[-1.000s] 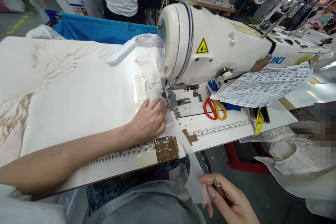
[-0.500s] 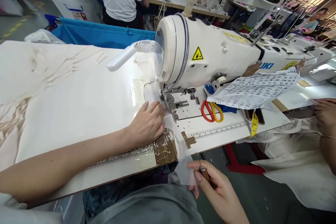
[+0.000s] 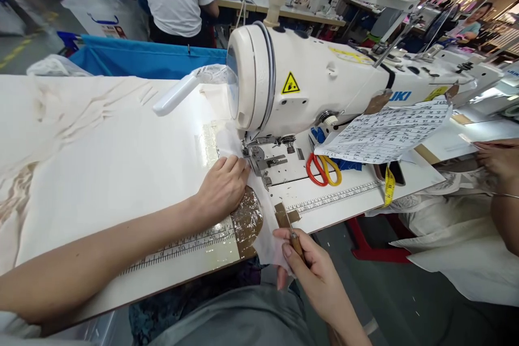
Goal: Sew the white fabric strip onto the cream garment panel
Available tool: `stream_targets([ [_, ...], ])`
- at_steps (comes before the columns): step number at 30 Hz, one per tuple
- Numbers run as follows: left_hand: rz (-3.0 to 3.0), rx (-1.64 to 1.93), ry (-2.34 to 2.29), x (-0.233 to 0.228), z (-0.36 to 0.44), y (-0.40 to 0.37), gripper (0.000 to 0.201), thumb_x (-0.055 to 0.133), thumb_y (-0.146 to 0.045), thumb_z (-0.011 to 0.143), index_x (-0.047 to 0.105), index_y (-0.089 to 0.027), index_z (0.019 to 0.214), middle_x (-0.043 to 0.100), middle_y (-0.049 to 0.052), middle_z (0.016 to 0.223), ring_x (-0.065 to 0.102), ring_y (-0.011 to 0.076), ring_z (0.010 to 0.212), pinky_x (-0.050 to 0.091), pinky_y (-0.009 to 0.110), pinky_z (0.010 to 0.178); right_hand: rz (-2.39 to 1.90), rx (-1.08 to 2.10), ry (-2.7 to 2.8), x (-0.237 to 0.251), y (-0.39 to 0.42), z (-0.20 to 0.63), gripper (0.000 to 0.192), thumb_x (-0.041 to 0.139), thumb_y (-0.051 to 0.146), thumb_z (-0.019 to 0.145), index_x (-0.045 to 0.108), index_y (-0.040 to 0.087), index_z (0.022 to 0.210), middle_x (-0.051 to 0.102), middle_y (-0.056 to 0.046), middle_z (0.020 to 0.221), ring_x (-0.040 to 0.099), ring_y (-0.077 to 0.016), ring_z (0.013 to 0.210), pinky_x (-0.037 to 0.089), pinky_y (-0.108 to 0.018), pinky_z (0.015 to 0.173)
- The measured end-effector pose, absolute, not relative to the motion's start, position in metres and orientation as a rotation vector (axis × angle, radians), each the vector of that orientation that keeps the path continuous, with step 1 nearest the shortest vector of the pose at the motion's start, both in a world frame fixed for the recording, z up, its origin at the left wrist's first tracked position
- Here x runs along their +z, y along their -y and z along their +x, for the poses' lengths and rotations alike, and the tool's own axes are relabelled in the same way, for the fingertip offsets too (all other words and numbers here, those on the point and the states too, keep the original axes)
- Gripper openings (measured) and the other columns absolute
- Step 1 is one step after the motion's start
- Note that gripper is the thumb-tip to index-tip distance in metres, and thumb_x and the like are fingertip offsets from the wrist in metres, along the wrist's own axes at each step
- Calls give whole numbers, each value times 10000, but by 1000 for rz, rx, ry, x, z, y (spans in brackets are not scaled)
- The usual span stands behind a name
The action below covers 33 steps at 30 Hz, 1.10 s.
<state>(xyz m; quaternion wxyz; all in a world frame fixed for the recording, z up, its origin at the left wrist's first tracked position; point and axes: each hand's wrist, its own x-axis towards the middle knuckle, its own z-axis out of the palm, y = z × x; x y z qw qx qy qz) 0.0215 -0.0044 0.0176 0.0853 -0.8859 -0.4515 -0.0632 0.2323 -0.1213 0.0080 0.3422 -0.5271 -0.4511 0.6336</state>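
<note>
Pressing strip (image 3: 259, 211) flat beside presser foot (image 3: 253, 154) — left hand (image 3: 221, 189), fingers spread. Pinching strip's near end plus awl (image 3: 298, 246) at table (image 3: 121, 173) edge — right hand (image 3: 310, 273).

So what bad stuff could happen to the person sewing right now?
The left hand presses the thin white fabric strip with its fingertips right beside the metal presser foot of the white sewing machine; a fingertip might get pricked. The right hand pinches the strip's loose end together with a small wooden-handled pointed tool, so the tip could snag the cloth or poke skin.
</note>
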Motion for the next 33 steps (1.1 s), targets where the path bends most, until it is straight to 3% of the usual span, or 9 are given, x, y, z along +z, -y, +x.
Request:
stream_targets([
  [3, -2624, -146, 1362, 18, 21, 2, 354, 349, -43, 952, 599, -28, 1203, 613, 167, 1076, 505, 272, 968, 427, 376, 828, -1259, 1864, 831, 3, 128, 216, 497, 700, 583, 838, 570, 185, 1104, 660, 22, 677, 679, -172, 497, 520, -287, 531],
  [6, -2636, -159, 1357, 17, 19, 3, 362, 371, -105, 974, 574, -17, 1261, 607, 179, 1135, 499, 285, 1005, 436, 391, 847, -1216, 1900, 753, 2, 135, 207, 486, 719, 573, 831, 568, 179, 1073, 661, 16, 702, 706, -183, 535, 535, -287, 544],
  [17, -2656, -178, 1364, 11, 16, 5, 457, 381, -218, 969, 515, -20, 1359, 567, 195, 1258, 506, 302, 1086, 448, 416, 897, -1342, 1530, 1175, -7, 142, 215, 391, 530, 547, 975, 608, 182, 1090, 664, -25, 771, 658, -138, 581, 529, -260, 588],
  [23, -2659, -282, 1398, 3, 11, -8, 446, 369, -222, 960, 557, -36, 1319, 583, 198, 1262, 526, 317, 1135, 449, 457, 960, -1303, 1432, 1305, -13, 138, 216, 299, 464, 443, 1029, 601, 194, 1122, 652, -21, 810, 657, -120, 591, 530, -241, 590],
  [29, -2593, -452, 1151, 4, 10, -3, 439, 331, -218, 955, 640, -60, 1223, 659, 200, 1192, 561, 335, 1145, 462, 472, 948, -1259, 1466, 1342, -10, 136, 214, 351, 430, 475, 1031, 592, 181, 1137, 661, -25, 812, 616, -81, 523, 458, -177, 505],
  [33, -2648, -449, 989, -11, 5, -8, 490, 299, -237, 925, 707, -89, 1152, 676, 201, 1208, 551, 412, 1170, 445, 564, 948, -1224, 1462, 1433, -3, 129, 216, 365, 427, 453, 1024, 576, 173, 1203, 660, -26, 820, 581, -66, 493, 422, -148, 474],
])
